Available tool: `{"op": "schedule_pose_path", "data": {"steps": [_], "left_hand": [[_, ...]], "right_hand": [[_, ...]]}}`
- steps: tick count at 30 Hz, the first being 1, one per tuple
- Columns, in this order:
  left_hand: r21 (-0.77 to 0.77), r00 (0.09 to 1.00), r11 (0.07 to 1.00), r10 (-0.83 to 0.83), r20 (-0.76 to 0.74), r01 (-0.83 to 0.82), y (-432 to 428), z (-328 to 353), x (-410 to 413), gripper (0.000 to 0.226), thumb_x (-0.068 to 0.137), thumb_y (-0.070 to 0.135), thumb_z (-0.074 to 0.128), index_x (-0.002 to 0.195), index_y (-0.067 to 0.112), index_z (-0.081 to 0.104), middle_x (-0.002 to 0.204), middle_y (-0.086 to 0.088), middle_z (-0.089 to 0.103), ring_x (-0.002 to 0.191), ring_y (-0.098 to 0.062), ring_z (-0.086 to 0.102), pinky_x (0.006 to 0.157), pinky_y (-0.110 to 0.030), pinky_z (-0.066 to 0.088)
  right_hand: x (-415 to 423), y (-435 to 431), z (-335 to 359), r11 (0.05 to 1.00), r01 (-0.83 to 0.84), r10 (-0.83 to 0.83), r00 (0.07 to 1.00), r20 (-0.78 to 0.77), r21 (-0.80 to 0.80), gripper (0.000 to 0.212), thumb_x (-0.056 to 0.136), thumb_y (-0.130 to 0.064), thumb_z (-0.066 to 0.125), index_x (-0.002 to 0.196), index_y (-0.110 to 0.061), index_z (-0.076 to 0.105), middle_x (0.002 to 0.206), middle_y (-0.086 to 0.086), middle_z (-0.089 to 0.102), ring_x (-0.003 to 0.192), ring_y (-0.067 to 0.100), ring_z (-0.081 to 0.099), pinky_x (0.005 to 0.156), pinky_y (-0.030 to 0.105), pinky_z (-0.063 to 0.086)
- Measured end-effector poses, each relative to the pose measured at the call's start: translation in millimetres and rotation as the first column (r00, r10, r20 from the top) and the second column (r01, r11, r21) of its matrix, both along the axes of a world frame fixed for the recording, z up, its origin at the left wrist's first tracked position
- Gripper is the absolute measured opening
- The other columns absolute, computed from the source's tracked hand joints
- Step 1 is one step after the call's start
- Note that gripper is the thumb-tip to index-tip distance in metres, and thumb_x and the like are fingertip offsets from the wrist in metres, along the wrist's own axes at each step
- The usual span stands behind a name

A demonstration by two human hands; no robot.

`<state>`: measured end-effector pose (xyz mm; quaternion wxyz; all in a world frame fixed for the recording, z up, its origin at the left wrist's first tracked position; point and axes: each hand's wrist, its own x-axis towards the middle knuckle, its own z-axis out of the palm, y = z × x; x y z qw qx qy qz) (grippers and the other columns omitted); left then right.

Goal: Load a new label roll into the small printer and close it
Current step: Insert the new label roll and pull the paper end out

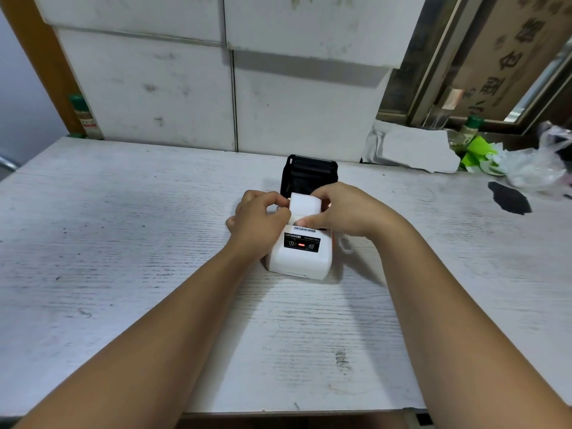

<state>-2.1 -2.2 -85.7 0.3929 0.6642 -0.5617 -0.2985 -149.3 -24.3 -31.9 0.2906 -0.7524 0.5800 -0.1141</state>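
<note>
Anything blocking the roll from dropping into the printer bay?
Nothing visible. The lid stands open behind the label roll, which the left hand and right hand hold over the printer.

A single head-worn camera looks forward and steeply down from above the near edge of a white wood-grain table (123, 243). The wide lens bends straight lines toward the frame's corners, so the table's near edge curves along the bottom. Both forearms enter from the 5 and 7 o'clock corners and converge just above the centre, where the left hand (258, 219) and right hand (343, 209) meet over the small printer (298, 255). The view sits close to this spot, at arm's reach. At 12 o'clock it faces stacked white boxes (216, 88); at 2 o'clock a window frame (433, 72) leans inward. No second view shares the scene.
</note>
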Motion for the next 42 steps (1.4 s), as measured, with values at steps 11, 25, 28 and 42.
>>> {"op": "schedule_pose_path", "data": {"steps": [11,25,28,42], "left_hand": [[-0.083,0.980,0.993,-0.100,-0.172,0.087,2,4,-1,0.019,0.084,0.050,0.043,0.077,0.045,0.060,0.113,0.006,0.048,0.120,-0.012,0.045,0.110,-0.043,0.030],[-0.138,0.946,0.947,-0.306,-0.104,0.291,-2,0,11,0.016,0.079,0.030,0.069,0.083,0.044,0.061,0.101,0.018,0.057,0.111,-0.015,0.046,0.088,-0.030,0.040],[-0.187,0.954,0.942,-0.293,-0.062,0.277,-2,1,10,0.021,0.082,0.021,0.066,0.078,0.040,0.061,0.092,0.014,0.058,0.093,-0.010,0.046,0.073,-0.023,0.034],[-0.146,0.895,0.934,-0.355,-0.271,0.326,1,3,11,0.009,0.068,0.017,0.062,0.067,0.021,0.054,0.087,0.009,0.059,0.071,-0.012,0.051,0.067,-0.028,0.045]], "right_hand": [[-6,11,-14,0.990,0.091,-0.126,0.912,0.389,0.106,0.028,0.077,-0.014,0.079,0.100,-0.013,0.064,0.072,-0.005,0.058,0.046,0.004,0.054,0.037,0.016,0.038],[-28,14,-35,0.987,-0.044,-0.074,0.740,0.669,0.158,0.021,0.090,-0.002,0.058,0.106,-0.011,0.067,0.072,-0.001,0.060,0.053,0.006,0.054,0.052,0.021,0.043],[-32,11,-38,0.992,-0.047,-0.042,0.763,0.645,0.120,0.018,0.086,-0.003,0.063,0.091,-0.020,0.068,0.073,0.011,0.057,0.051,0.016,0.047,0.053,0.029,0.031],[-34,12,-40,0.988,-0.139,0.066,0.775,0.628,0.068,0.028,0.083,-0.008,0.070,0.108,-0.020,0.065,0.069,-0.025,0.061,0.055,0.000,0.048,0.053,0.013,0.041]]}}
